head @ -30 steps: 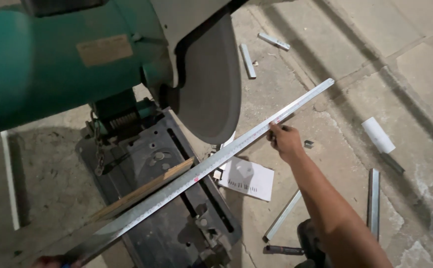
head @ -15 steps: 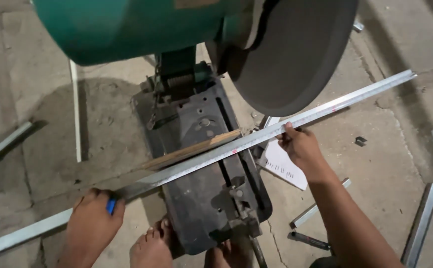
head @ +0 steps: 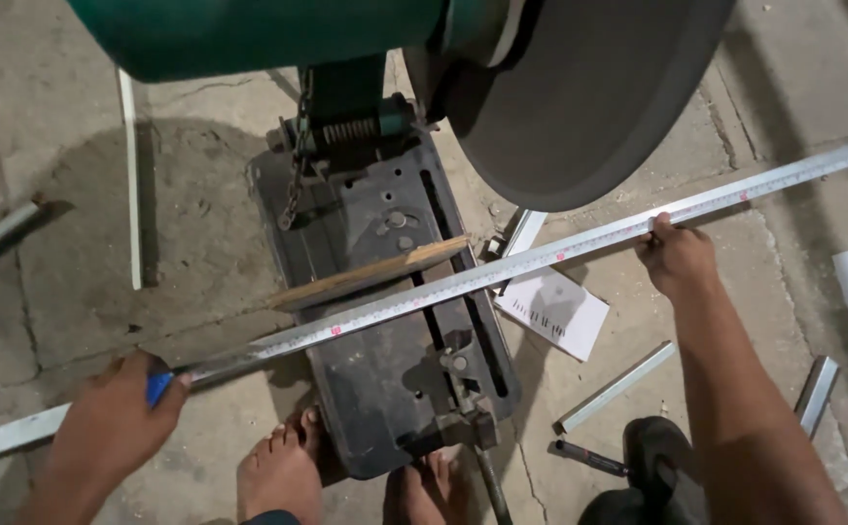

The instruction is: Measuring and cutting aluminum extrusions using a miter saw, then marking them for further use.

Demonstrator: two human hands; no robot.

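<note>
Both hands, left [head: 118, 418] and right [head: 677, 258], hold metal strip [head: 502, 267] across saw base [head: 385, 331]

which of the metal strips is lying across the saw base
The long metal strip held by the left hand and right hand; it crosses the saw base. The short offcuts lie loose on the floor.

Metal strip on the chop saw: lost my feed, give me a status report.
Left hand gripping metal strip with blue marker. Right hand pinching far end. Strip across saw base, against wooden fence. Raised cutting disc clear.
</note>
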